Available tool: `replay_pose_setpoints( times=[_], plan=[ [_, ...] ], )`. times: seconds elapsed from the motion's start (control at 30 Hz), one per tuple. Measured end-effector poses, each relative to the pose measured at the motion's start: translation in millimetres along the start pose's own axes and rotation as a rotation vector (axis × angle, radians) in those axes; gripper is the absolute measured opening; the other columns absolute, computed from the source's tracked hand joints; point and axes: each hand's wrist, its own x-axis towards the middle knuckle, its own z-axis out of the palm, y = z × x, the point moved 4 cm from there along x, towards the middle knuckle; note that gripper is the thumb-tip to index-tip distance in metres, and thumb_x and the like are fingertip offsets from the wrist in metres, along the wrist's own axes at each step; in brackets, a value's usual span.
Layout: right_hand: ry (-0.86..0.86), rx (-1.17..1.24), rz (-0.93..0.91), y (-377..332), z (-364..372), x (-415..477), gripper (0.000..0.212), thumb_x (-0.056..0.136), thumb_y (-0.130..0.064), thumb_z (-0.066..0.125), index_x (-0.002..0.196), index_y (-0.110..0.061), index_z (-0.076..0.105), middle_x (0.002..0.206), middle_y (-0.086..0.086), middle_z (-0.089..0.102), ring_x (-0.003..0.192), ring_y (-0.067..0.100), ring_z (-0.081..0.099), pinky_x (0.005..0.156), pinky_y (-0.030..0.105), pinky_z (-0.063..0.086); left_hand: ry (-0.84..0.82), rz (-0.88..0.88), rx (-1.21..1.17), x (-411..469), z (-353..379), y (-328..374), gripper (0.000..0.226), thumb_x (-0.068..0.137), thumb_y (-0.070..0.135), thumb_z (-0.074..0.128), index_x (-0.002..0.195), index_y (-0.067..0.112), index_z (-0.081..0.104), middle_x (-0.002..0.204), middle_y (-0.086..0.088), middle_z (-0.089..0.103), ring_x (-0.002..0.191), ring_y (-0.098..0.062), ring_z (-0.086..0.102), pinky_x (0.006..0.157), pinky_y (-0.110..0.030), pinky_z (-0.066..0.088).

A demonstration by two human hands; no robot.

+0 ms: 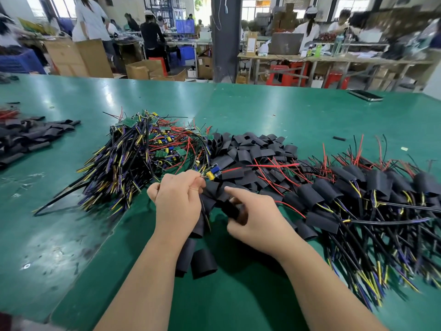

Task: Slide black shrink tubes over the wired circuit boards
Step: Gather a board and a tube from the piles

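Forearms reach forward; left hand pinches a circuit board, right hand grips a shrink tube, index finger straight.

Hidden, cropped and blurred parts.
The right hand covers most of the black shrink tube it grips; the left hand hides the circuit board's wire end. A tube pile is cut off at the left edge; distant workers are blurred.

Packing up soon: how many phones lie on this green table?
1: the phone lies near the table's far right edge. Others could be hidden under the heaps.
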Motion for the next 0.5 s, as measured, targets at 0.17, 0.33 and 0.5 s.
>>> replay_pose_setpoints(
  times=[0.17, 0.33, 0.5],
  plan=[
    [0.277, 0.558, 0.177, 15.1, -28.1, -2.7, 0.033, 0.077, 0.003, 0.069, 0.097, -0.022, 0.072, 0.087, -0.010, 0.072, 0.074, 0.001, 0.061, 0.075, 0.016, 0.049, 0.055, -0.081, -0.039, 0.6, -3.0, -2.5, 0.027, 0.089, 0.020, 0.038, 0.071, 0.036, 0.052, 0.067, 0.015, 0.057, 0.075, -0.014, 0.047, 0.068, -0.031, 0.011],
    [0.571, 1.728, 0.418, 36.2, -53.7, -4.7, 0.005, 0.085, -0.005, 0.057, 0.084, -0.010, 0.059, 0.082, 0.008, 0.067, 0.071, 0.014, 0.065, 0.066, 0.021, 0.055, 0.053, -0.086, -0.029, 0.4, -2.5, -2.0, 0.027, 0.090, 0.022, 0.038, 0.069, 0.035, 0.050, 0.065, 0.016, 0.054, 0.073, -0.013, 0.046, 0.067, -0.031, 0.011],
    [0.681, 1.926, 0.422, 40.9, -61.7, -8.4, 0.015, 0.088, -0.011, 0.058, 0.079, -0.003, 0.067, 0.080, 0.007, 0.070, 0.074, 0.015, 0.070, 0.068, 0.023, 0.058, 0.040, -0.089, -0.030, 0.4, -1.9, -2.0, 0.026, 0.089, 0.022, 0.039, 0.071, 0.037, 0.051, 0.067, 0.015, 0.057, 0.076, -0.013, 0.046, 0.068, -0.031, 0.012]
  ],
)
